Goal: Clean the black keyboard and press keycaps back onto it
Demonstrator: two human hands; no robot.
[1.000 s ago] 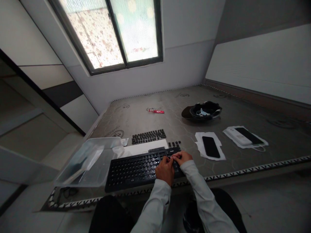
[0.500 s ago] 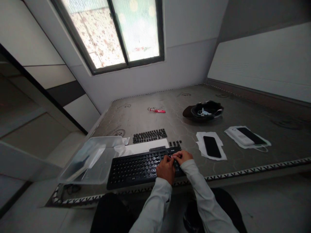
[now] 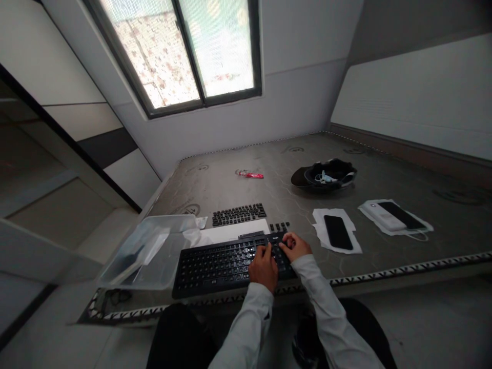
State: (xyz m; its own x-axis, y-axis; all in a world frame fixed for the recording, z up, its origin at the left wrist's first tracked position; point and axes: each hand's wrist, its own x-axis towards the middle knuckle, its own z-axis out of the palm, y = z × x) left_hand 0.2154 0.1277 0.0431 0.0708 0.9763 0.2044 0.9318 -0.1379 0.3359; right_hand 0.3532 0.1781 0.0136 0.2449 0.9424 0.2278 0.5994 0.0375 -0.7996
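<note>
A black keyboard (image 3: 217, 266) lies along the mattress's near edge, most of its key positions stripped of caps. My left hand (image 3: 263, 269) is over its right part, fingers curled and thumb and forefinger pressed together; whatever is between them is too small to make out. Just to the right, my right hand (image 3: 298, 247) bends over the keyboard's right end with its fingers pinched, their tips partly hidden. Behind the keyboard, removed keycaps (image 3: 239, 214) stand in rows, and a few more loose keycaps (image 3: 279, 226) sit near its back right corner.
A clear plastic box (image 3: 154, 266) stands left of the keyboard, with a white sheet (image 3: 230, 232) behind the keyboard. To the right are a phone (image 3: 338, 232) on white paper and a white power bank (image 3: 386, 216). Farther back lie a cap (image 3: 325, 175) and a red packet (image 3: 253, 175).
My hands have come apart: the fingertips that met over the keyboard now have a gap between them. My right hand has shifted slightly right. The whole view has moved a little.
</note>
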